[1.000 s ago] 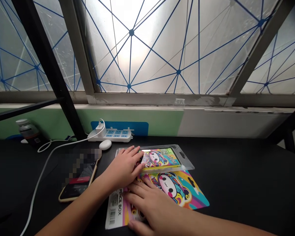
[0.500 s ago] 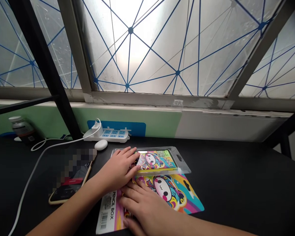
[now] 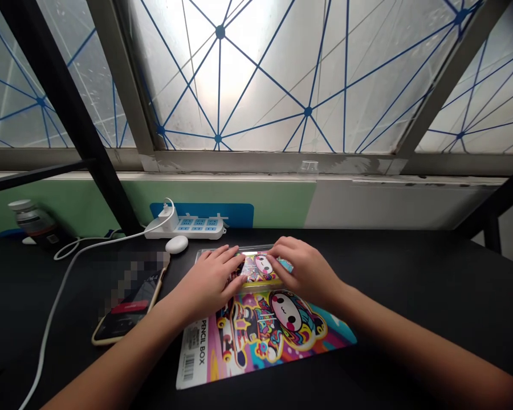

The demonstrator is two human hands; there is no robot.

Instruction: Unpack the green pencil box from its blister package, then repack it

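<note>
A colourful printed card [image 3: 256,336] marked "PENCIL BOX" lies flat on the black table, a cartoon character on it. Across its far edge rests a clear plastic package with a brightly printed pencil box [image 3: 256,267] in it. My left hand [image 3: 214,280] lies on the package's left end, fingers stretched out and slightly spread. On the right end is my right hand [image 3: 305,270], its fingers extended over the top and the thumb on the printed face. Both hands cover parts of the package, and neither is wrapped round it.
A phone [image 3: 130,307] lies left of the card. Behind it are a small white oval case [image 3: 176,245] and a white power strip [image 3: 196,226] with a plugged-in charger. Its white cable [image 3: 62,296] runs down the left side. A bottle [image 3: 36,222] stands at the far left, below the window.
My right hand has moved up off the printed card onto the right end of the package, uncovering the card's middle. My left hand stays on the package. The view has shifted slightly.
</note>
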